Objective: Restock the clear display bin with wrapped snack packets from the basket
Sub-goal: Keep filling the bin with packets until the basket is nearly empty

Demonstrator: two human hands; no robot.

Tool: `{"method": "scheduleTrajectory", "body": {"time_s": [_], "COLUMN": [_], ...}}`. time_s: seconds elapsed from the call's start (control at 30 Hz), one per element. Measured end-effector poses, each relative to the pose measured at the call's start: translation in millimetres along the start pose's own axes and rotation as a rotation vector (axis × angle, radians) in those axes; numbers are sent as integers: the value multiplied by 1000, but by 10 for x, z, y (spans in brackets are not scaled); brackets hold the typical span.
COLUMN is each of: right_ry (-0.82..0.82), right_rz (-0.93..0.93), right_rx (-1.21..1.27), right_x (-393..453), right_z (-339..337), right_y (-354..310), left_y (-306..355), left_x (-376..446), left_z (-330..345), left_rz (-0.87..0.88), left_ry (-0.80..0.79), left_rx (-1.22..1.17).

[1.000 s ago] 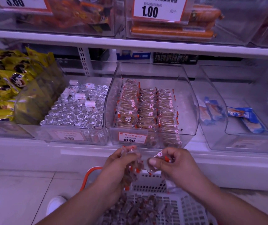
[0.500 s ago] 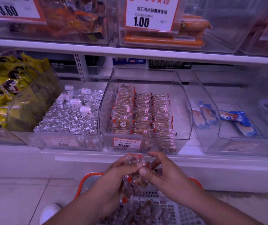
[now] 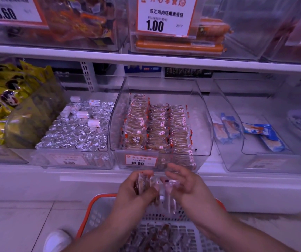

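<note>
The clear display bin (image 3: 203, 124) sits at the middle of the lower shelf, with rows of wrapped snack packets (image 3: 157, 128) filling its left and centre. Just below its front, my left hand (image 3: 135, 190) grips a small stack of wrapped packets (image 3: 143, 184). My right hand (image 3: 184, 184) is beside it, fingers curled, pinching a clear packet (image 3: 169, 195) that hangs down. Both hands are above the white basket with an orange rim (image 3: 98, 211), which holds more packets (image 3: 164, 237).
A bin of silver-foil items (image 3: 77, 131) stands to the left and yellow bags (image 3: 2, 99) farther left. A nearly bare clear bin with blue packets (image 3: 262, 133) is on the right. An upper shelf (image 3: 146, 59) overhangs. A white shoe (image 3: 57, 240) is by the basket.
Both hands have risen toward the bin's front with the packets. They have drawn slightly apart, and my right hand's fingers have loosened around its packet.
</note>
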State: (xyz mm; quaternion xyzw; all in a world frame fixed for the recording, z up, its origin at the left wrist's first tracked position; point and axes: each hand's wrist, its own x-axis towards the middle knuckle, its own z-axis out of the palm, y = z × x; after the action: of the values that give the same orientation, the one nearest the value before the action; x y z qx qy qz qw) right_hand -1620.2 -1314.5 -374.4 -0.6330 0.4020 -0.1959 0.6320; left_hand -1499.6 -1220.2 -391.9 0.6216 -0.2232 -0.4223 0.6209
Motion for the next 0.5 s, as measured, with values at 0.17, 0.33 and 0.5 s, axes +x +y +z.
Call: {"method": "scheduleTrajectory", "body": {"time_s": [0.17, 0.33, 0.5], "right_ry": [139, 43, 60], "right_rz": [137, 225, 183], "right_rx": [501, 986, 810], "right_x": [-72, -61, -16], "right_z": [162, 124, 91], "right_y": [46, -79, -22], "left_y": [-26, -13, 93], "left_x": [-60, -71, -80], "left_z": [88, 107, 71], "left_rz": [143, 58, 34], "left_ry": [-50, -33, -52], "left_rx": [85, -77, -205]}}
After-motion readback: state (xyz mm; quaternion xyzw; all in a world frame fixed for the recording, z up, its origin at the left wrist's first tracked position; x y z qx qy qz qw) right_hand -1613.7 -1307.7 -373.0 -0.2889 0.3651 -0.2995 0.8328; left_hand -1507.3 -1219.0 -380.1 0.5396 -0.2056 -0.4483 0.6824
